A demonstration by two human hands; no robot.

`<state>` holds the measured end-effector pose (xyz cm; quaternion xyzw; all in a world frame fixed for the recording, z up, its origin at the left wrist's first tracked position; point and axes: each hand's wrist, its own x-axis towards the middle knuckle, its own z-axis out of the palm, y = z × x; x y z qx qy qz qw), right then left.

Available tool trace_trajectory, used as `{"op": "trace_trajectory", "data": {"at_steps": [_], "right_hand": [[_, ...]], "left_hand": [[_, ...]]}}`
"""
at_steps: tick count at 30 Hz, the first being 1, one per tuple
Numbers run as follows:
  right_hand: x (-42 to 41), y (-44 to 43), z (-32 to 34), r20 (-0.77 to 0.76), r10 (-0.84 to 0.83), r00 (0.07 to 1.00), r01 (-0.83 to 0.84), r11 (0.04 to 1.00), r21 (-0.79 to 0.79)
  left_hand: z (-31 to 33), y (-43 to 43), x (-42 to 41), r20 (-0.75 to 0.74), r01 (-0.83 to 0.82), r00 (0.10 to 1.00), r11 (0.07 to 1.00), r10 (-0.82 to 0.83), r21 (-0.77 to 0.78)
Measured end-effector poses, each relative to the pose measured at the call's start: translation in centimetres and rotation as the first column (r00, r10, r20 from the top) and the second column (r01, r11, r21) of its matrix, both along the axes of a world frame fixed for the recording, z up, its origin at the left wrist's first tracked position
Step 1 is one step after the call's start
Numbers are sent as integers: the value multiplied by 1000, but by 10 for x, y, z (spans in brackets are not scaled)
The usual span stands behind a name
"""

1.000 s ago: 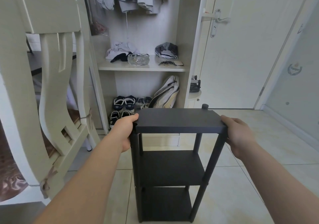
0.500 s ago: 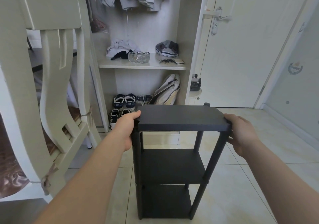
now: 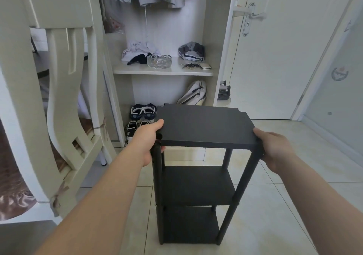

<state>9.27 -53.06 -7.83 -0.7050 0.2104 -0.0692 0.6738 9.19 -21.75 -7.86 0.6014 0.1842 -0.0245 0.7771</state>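
A black three-tier shelf rack (image 3: 193,186) stands on the tiled floor in front of me. Its top board (image 3: 206,126) shows empty corner notches at its rear edge, and the rear poles end below it. My left hand (image 3: 148,137) grips the board's left edge near the front corner, thumb on top, beside the front left pole. My right hand (image 3: 273,146) grips the board's front right corner, fingers curled under the edge.
An open wardrobe (image 3: 163,72) stands behind the rack, with a glass bowl (image 3: 159,61), folded clothes, shoes (image 3: 143,112) and a bag. A cream chair (image 3: 64,89) stands close on the left. A white door (image 3: 275,48) is behind on the right.
The top board has risen at the back: the rear right pole tip that stuck up through its corner is no longer seen and the notches are empty. Both hands keep their hold.
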Motion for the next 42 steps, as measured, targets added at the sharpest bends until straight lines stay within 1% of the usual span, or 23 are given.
{"op": "trace_trajectory", "data": {"at_steps": [6,13,21,26,32,37,42], "right_hand": [[2,-2,0,15,-18,1000,19,1000,-13],[4,-2,-2,15,-41,999,41,999,-23],[7,0,-6,-22,-25,999,24,999,-29],[7,-2,-9,-63,-16,998,15,1000,-19],[7,-6,-6,-101,22,995,-20,1000,23],[9,-5,-5,-133,27,991,-30,999,-22],[13,-6,-4,-196,48,979,-64,995,-76]], "left_hand": [[-1,0,1,-26,15,1000,1000,-15,-3],[-4,1,0,-56,71,996,997,-72,-15],[-6,-4,1,-92,4,996,1000,-4,-3],[-8,-5,2,-118,0,993,997,9,78],[-5,-11,0,-164,1,986,993,19,122],[-2,-11,-2,-204,27,979,987,6,161],[2,-9,-2,-230,71,973,979,-26,189]]}}
